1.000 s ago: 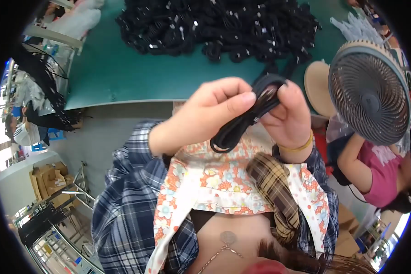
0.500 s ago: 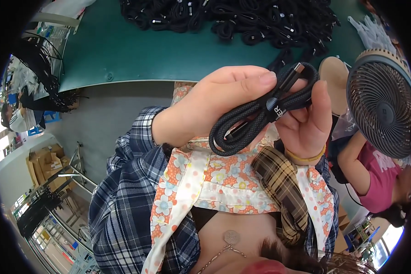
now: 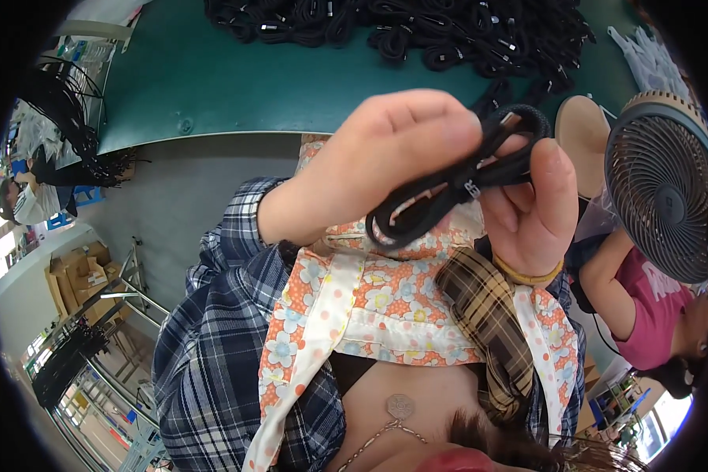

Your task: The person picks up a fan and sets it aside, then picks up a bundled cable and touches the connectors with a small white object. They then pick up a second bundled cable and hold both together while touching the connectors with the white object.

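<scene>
Between my hands, in front of my chest, is a coiled black braided cable (image 3: 466, 182), bound at its middle by a dark strap. One metal plug end shows at the coil's upper right. My left hand (image 3: 393, 153) is closed on the coil from the left, its thumb along the upper side. From the right, my right hand (image 3: 536, 211) grips the same coil with fingers curled under it and thumb raised. Parts of the fingers are hidden behind the cable, which is slightly blurred.
Many similar black cable coils (image 3: 480, 31) lie heaped on the green table (image 3: 236, 94). At right stand a round fan (image 3: 665, 197), a beige oval pad (image 3: 580, 141) and a person in a pink top (image 3: 649, 315). Long black cables (image 3: 79, 118) hang at left; cardboard boxes (image 3: 82, 275) sit lower.
The cable coil has tipped, so its loops look flatter and its strap is turned further away. My left hand has risen a little, and my right hand has shifted slightly right.
</scene>
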The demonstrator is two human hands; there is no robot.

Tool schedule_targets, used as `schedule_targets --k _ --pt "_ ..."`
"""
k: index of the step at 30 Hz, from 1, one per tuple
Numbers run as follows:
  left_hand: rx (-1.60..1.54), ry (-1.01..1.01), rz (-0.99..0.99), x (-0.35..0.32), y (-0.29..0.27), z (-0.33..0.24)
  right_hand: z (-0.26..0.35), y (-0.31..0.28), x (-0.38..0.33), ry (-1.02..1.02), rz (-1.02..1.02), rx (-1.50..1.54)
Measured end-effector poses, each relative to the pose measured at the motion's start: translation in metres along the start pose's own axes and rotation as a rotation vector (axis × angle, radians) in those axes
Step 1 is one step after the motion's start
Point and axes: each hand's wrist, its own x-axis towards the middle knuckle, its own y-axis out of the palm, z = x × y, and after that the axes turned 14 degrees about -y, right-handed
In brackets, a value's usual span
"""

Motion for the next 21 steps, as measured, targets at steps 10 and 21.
schedule_targets --k 10,21 --pt "0.490 0.428 -0.184 0.003 -0.008 0.001 -0.003 -0.004 -0.004 -0.113 0.035 -0.066" --pt "0.237 0.361 -0.074 0.003 -0.002 0.003 -0.001 -0.004 0.000 0.013 0.018 0.108"
